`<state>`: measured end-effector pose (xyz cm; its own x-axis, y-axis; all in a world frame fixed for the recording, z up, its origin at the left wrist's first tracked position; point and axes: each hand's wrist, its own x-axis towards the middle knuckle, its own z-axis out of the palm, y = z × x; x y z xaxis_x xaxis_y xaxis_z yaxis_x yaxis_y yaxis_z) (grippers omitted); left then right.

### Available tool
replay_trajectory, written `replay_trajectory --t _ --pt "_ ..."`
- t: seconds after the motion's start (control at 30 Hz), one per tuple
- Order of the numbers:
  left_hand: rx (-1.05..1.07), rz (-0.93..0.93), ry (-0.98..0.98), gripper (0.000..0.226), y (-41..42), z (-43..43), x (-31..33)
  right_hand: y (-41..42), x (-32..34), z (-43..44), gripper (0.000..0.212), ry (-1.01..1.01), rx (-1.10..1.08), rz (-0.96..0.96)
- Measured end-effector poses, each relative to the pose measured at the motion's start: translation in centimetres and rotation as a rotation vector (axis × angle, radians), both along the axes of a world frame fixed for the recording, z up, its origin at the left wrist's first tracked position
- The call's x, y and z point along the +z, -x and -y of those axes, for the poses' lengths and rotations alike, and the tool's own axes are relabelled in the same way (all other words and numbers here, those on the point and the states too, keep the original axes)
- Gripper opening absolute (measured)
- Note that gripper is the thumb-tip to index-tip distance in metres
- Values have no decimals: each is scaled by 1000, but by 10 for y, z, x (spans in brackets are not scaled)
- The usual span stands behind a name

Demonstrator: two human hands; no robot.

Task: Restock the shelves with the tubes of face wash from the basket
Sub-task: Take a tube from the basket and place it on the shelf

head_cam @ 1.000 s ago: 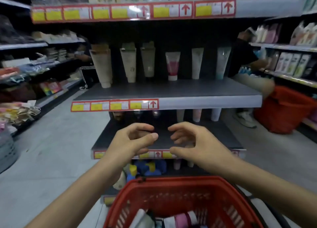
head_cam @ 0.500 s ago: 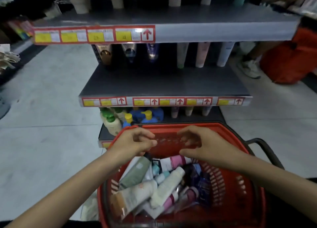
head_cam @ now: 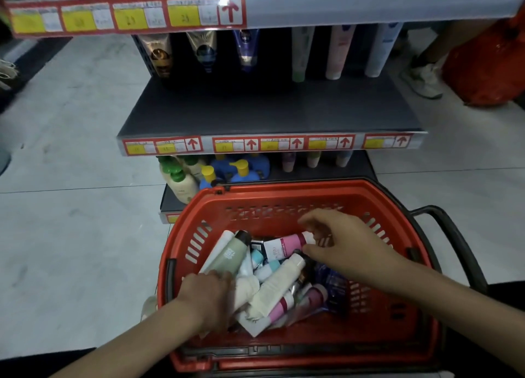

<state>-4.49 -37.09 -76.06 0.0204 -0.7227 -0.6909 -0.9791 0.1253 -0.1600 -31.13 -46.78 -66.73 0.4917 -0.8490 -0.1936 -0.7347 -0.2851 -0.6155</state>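
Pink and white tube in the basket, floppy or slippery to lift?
Probably light: the pink and white tube looks slim. Its glossy skin may be slippery, so the cap end held by the right hand is likely the firmer hold. Lying atop other tubes, it could roll.

Pale grey tiled floor (head_cam: 71, 235) with thin dark joints, dark shelving unit with a bare grey shelf (head_cam: 270, 113), red-and-yellow price labels (head_cam: 267, 144) along its front edge, dim store light, orange-red object (head_cam: 488, 65) and bystander's white shoe (head_cam: 423, 79) at right.
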Motion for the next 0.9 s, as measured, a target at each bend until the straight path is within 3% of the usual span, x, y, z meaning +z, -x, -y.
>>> replay_trajectory --t 0.23,0.37,0.5,0.63,0.77,0.9 --pt "171 -17 -97 68 3 20 21 2 -7 -5 40 -8 25 -32" --pt "274 -127 -77 68 -5 44 45 0 -11 -6 41 36 58 -70" --pt "206 -341 51 70 -8 58 80 -7 -14 -10 50 56 123 -96" --pt "-79 -458 209 71 -1 61 108 -16 -17 -13 74 124 246 -118" --pt "-162 -560 334 69 7 57 125 -22 -18 -11 71 177 294 -141" --pt "-61 -678 409 78 5 58 130 -24 -16 -10 63 109 206 -62"
